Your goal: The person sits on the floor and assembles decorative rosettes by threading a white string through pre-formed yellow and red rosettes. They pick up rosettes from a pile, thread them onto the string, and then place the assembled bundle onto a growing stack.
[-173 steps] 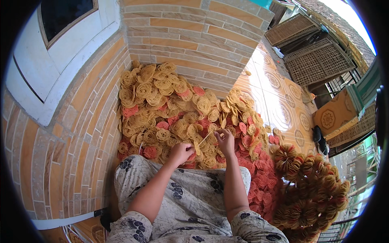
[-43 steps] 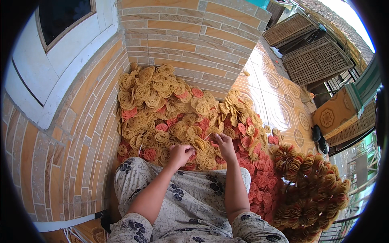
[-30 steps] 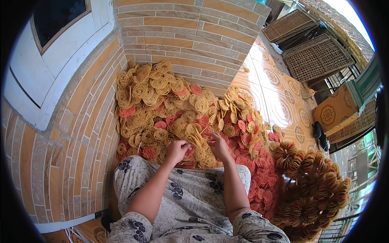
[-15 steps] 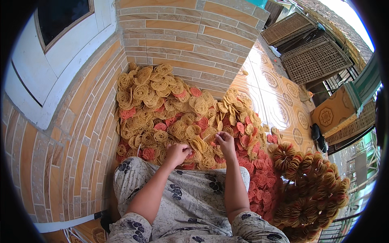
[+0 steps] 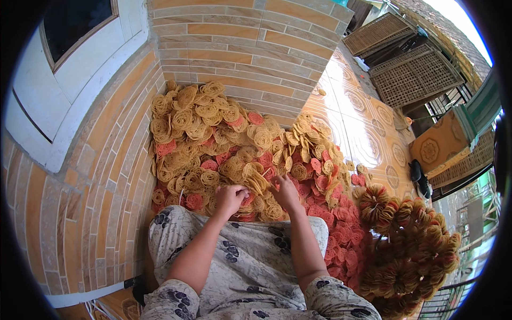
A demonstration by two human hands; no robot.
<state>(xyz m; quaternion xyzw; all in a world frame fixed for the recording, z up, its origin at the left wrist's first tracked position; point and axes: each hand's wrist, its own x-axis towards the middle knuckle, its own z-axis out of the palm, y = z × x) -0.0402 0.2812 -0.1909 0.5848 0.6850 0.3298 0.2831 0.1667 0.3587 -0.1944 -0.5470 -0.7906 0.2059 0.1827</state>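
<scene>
Between my hands a small stack of yellow, round coiled crackers (image 5: pixel 255 180) is held tilted, with a thin pale strip (image 5: pixel 265 172) showing at its upper right. My left hand (image 5: pixel 230 200) is closed in a pinch at the stack's lower left; what lies between its fingertips is hidden. At the stack's right edge, my right hand (image 5: pixel 287 193) has its fingers bent against the crackers. Under and beyond both hands spreads a loose heap of yellow crackers (image 5: pixel 184 117), with pink-red crackers (image 5: pixel 341 234) mixed in and massed to the right.
Tied bunches of yellow and red crackers (image 5: pixel 410 250) are piled at my right. A brick-patterned tile wall (image 5: pixel 229 58) closes off the far side and the left, below a white door (image 5: pixel 74 90). Woven racks (image 5: pixel 418 74) and dark footwear (image 5: pixel 420 178) are further right on the tiled floor.
My right hand has moved left and slightly down, bringing its fingers against the stack. The stack has shifted slightly up and left. My left hand stays nearly in place, still pinched.
</scene>
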